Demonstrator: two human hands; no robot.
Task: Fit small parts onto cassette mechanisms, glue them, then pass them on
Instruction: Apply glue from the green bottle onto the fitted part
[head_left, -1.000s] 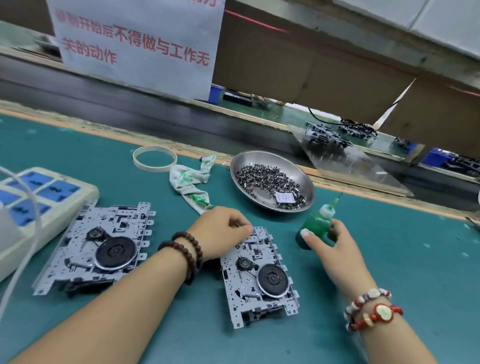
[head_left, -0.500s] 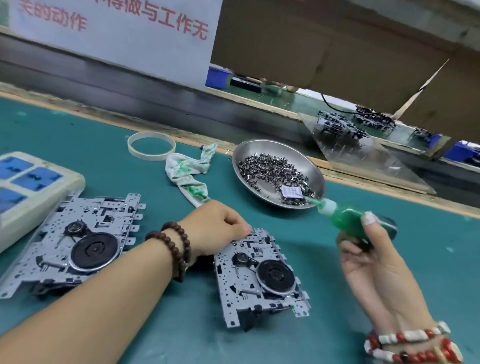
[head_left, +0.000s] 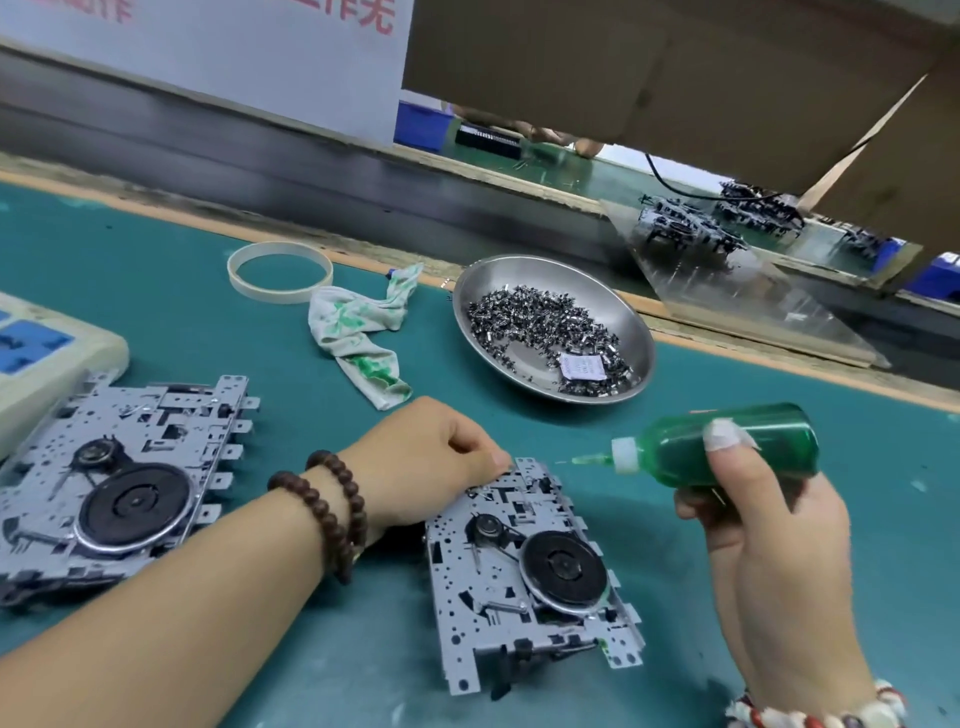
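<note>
Head view, left hand (head_left: 426, 462): we see it curled, fingertips pressed on the far edge of the cassette mechanism (head_left: 530, 571) beneath it; whether they pinch a small part we cannot tell.
Right hand (head_left: 763, 525): it grips the green glue bottle (head_left: 727, 444), thumb across the body, fingers wrapped beneath.
Glue bottle: it lies nearly level, nozzle aimed toward the left hand's fingertips, its tip just short of the mechanism's far edge.
Cassette mechanism: we find it flat on the green mat (head_left: 156, 322) between the two hands, black flywheel up.
Second mechanism (head_left: 119, 483): it sits beyond the left forearm, on the outer side, well apart from the first.
Steel dish (head_left: 639, 338): it stands ahead of both hands and holds a heap of small metal parts (head_left: 535, 322) and a small white packet (head_left: 583, 366).
Stained rag (head_left: 363, 338): it lies ahead of the left hand, beside the dish.
Tape ring (head_left: 280, 271): we see it farther ahead, beside the rag.
</note>
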